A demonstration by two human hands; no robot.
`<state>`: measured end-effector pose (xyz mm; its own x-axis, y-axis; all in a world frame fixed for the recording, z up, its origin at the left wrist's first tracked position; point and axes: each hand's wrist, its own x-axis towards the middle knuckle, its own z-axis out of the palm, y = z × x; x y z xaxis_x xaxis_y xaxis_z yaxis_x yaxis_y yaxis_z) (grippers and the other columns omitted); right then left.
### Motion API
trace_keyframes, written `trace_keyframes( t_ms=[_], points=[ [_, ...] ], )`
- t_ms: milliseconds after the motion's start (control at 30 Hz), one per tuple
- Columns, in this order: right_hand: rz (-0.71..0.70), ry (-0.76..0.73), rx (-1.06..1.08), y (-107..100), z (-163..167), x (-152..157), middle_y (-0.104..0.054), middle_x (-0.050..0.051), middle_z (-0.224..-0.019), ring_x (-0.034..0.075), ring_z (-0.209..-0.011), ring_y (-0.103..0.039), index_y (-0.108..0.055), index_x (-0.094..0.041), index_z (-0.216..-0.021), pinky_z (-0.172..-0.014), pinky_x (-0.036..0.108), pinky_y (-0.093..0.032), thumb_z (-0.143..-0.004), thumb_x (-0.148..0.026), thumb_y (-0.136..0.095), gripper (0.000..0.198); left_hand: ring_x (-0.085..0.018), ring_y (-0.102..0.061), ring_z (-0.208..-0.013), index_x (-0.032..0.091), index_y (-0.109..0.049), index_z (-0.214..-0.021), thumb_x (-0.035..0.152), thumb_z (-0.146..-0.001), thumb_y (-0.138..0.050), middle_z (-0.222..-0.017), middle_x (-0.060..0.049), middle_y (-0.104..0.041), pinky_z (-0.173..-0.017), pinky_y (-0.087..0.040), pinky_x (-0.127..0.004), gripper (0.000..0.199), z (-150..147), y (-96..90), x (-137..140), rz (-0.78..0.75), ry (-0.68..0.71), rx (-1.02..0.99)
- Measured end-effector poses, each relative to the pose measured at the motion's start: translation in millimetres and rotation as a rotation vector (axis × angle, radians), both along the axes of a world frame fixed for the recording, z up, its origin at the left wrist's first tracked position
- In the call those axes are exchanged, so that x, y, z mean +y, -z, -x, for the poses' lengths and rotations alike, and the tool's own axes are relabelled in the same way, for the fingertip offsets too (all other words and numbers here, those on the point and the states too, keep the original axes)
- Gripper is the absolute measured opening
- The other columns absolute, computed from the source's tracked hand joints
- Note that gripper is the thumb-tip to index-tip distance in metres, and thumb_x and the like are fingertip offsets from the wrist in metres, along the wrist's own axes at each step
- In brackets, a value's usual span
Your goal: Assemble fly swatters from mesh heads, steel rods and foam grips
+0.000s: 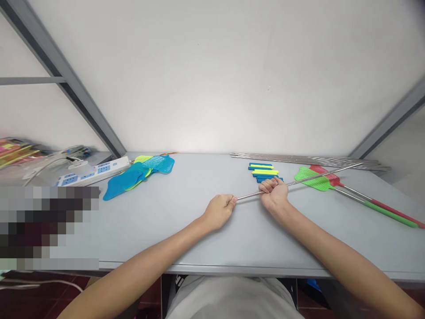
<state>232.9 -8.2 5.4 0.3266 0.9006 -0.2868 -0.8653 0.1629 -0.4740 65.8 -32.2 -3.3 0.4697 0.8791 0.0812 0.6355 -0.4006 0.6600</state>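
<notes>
A thin metal rod (315,176) runs between both my hands and slants up to the right. My left hand (219,211) is closed round its lower left end; the tip of the rod is hidden in the fist. Further along, my right hand (275,193) has its fingers wrapped round the same rod, palm side partly showing. Just behind the right hand lies a small pile of blue and yellow handle sleeves (264,172). The rod passes over a green fly swatter (312,178) and a red fly swatter (334,179), both lying on the table.
Loose metal rods (299,158) lie along the back edge at right. Blue and yellow swatter heads (133,177) are piled at left, beside a white power strip (96,173). A wall (215,88) rises behind the grey table (159,221). Blurred packaged items (20,155) sit far left.
</notes>
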Motion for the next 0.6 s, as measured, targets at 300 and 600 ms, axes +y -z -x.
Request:
trace_keyframes(
  t_ms=[300,600],
  points=[
    [-0.004,0.003,0.050,0.1,4.5,-1.2,-0.014,-0.009,-0.037,0.004,-0.029,-0.013,-0.015,-0.018,-0.052,-0.028,0.017,-0.013,-0.074,-0.016,-0.030,0.026,-0.009,-0.032,-0.044,0.017,-0.035,-0.053,0.038,-0.080,-0.021,-0.047,0.003,-0.035,-0.045,-0.021,-0.021,0.038,0.2,1.9,0.5,-0.022,0.024,0.021],
    [-0.019,0.002,0.067,0.8,4.2,-1.8,-0.015,-0.009,-0.037,0.004,-0.029,-0.013,-0.016,-0.018,-0.052,-0.028,0.017,-0.013,-0.073,-0.017,-0.031,0.026,-0.008,-0.032,-0.044,0.016,-0.035,-0.053,0.037,-0.080,-0.021,-0.047,0.003,-0.035,-0.044,-0.021,-0.021,0.037,0.7,4.0,0.4,-0.017,0.020,0.007]
  ],
)
